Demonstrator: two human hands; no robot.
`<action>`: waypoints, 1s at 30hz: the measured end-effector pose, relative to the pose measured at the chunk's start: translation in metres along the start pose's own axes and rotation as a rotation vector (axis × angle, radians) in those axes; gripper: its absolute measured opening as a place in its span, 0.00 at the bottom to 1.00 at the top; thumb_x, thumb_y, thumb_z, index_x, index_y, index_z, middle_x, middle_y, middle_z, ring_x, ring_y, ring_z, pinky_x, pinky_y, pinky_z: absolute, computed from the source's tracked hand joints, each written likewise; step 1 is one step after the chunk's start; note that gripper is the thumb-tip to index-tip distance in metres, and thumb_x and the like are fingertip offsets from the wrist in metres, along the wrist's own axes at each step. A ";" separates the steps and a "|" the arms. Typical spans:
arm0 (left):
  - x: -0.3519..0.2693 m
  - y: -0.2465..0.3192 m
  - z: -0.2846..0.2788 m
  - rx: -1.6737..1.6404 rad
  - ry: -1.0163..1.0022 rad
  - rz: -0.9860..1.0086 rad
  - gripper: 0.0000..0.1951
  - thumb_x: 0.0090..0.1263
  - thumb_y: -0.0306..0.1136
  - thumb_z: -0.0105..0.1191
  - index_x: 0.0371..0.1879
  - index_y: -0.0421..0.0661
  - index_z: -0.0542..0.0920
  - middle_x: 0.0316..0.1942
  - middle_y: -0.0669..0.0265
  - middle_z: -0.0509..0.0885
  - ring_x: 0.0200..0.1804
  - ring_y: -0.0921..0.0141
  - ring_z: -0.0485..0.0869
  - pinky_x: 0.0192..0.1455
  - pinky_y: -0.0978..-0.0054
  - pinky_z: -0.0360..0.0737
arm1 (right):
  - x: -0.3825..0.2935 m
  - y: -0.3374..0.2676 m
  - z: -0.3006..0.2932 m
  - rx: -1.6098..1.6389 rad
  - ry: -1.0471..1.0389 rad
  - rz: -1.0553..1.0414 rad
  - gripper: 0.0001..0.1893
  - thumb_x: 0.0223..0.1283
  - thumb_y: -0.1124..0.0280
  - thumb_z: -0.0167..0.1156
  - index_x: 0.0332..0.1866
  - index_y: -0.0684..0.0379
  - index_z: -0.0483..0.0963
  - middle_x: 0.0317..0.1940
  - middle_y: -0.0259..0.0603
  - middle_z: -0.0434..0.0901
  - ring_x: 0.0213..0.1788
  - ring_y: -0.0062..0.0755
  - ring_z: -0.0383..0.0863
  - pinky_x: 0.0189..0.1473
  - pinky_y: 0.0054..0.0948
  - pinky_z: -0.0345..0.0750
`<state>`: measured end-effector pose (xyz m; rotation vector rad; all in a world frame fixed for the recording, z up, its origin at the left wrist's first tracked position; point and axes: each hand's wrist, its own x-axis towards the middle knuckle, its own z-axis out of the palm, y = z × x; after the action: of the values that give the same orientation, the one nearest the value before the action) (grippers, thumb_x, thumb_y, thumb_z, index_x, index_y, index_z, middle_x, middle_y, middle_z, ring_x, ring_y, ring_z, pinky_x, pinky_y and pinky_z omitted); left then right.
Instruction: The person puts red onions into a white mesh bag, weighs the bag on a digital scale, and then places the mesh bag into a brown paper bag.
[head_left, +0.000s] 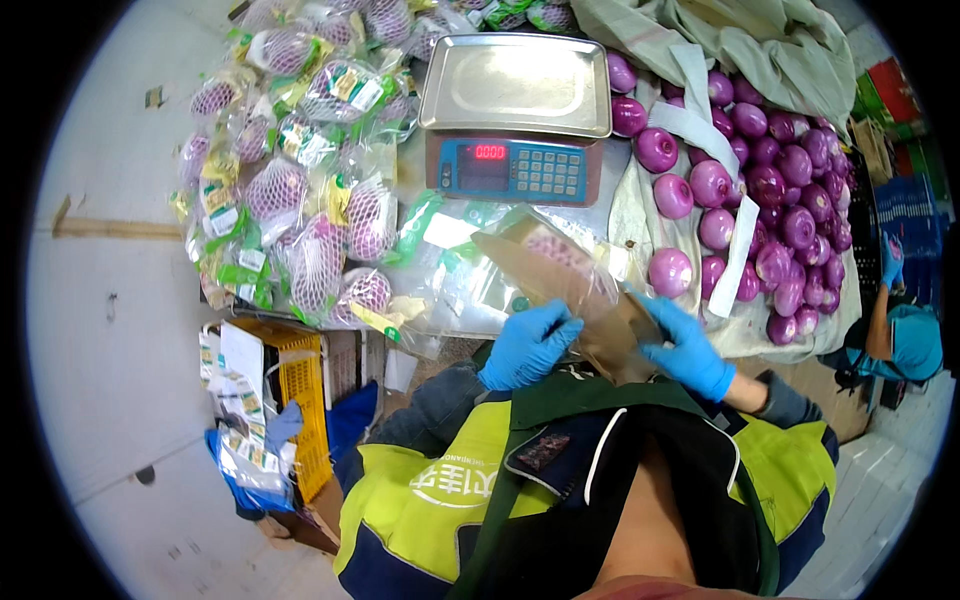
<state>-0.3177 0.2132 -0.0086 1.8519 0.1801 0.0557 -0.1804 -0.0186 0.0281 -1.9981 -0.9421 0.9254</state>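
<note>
My left hand (531, 343), in a blue glove, pinches the near left edge of a clear plastic bag (574, 289) in front of my chest. My right hand (684, 346), gloved alike, grips the bag's right side. Onions in netting (559, 251) show through its film; how many is not plain. Beyond the bag stands a blue digital scale (513, 169) with a bare steel pan (516, 84), its display lit at zero. Flat printed clear bags (450, 232) lie beside the held bag on the metal table.
Netted, bagged onions (304, 195) crowd the table's left. Loose peeled red onions (765, 187) lie on a pale woven sack (772, 37) at the right. A yellow plastic crate (306, 405) stands below the table's left end. Another person (911, 341) is at the far right.
</note>
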 end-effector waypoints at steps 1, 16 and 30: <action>0.006 0.009 -0.010 -0.114 0.027 -0.087 0.12 0.75 0.39 0.52 0.33 0.42 0.75 0.23 0.58 0.78 0.25 0.63 0.80 0.29 0.68 0.76 | 0.007 -0.025 -0.017 -0.021 0.012 0.062 0.38 0.53 0.78 0.62 0.73 0.54 0.62 0.59 0.49 0.72 0.60 0.41 0.73 0.63 0.32 0.70; 0.147 -0.004 -0.231 -1.090 0.229 -0.153 0.03 0.70 0.26 0.52 0.33 0.40 0.77 0.27 0.67 0.77 0.25 0.74 0.70 0.27 0.80 0.68 | -0.003 0.010 -0.139 0.286 0.767 -0.206 0.24 0.62 0.83 0.50 0.66 0.61 0.69 0.58 0.42 0.77 0.59 0.31 0.76 0.60 0.27 0.73; 0.131 -0.123 -0.338 1.694 0.426 0.133 0.37 0.69 0.56 0.53 0.71 0.43 0.64 0.70 0.47 0.67 0.72 0.51 0.63 0.74 0.49 0.56 | -0.005 0.188 -0.053 -0.378 1.166 0.186 0.28 0.61 0.71 0.61 0.69 0.55 0.68 0.56 0.46 0.72 0.57 0.43 0.73 0.61 0.37 0.70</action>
<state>-0.2448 0.5879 -0.0374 3.5263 0.4899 0.5222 -0.0814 -0.1267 -0.1014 -2.4223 -0.2484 -0.4313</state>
